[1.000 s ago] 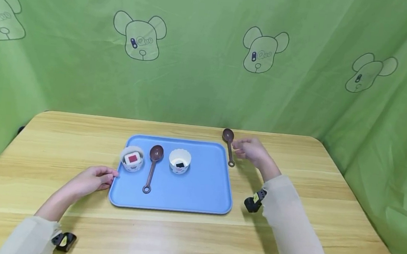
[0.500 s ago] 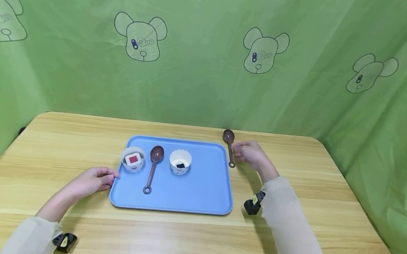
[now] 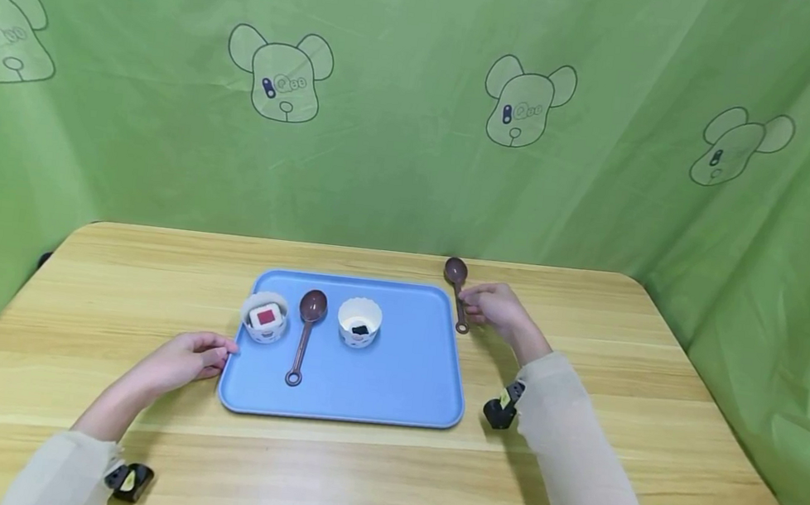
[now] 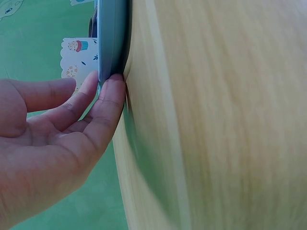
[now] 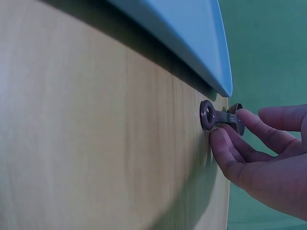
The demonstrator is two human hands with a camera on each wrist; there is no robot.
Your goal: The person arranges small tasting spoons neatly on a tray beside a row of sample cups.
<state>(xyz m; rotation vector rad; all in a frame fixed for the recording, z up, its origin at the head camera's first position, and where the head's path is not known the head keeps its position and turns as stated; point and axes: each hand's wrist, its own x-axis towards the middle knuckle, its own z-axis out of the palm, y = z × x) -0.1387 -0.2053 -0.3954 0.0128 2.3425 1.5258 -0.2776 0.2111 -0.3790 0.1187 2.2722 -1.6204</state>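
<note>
My left hand (image 3: 186, 361) rests its fingertips against the left edge of the blue tray (image 3: 390, 384), its thumb apart from the rim in the left wrist view. Beside the tray's right edge lies a brown spoon (image 3: 457, 272), bowl toward the back. My right hand (image 3: 499, 309) has its fingertips at that spoon's handle (image 5: 223, 117); the thumb stands off it. On the tray are a second brown spoon (image 3: 312, 306), a paper baking cup (image 3: 264, 337) holding a white block with a red square, and another paper cup (image 3: 361, 312) with a small black piece inside.
A pale wooden table (image 3: 319, 476) carries the tray. Behind it and along the sides hangs a green curtain (image 3: 400, 160) printed with bear heads. Each wrist wears a small black camera, one at the left cuff (image 3: 129, 482), one at the right cuff (image 3: 502, 407).
My right hand has shifted slightly down and closer to the spoon's handle. The left hand keeps its place at the tray, and the spoons and cups lie as before.
</note>
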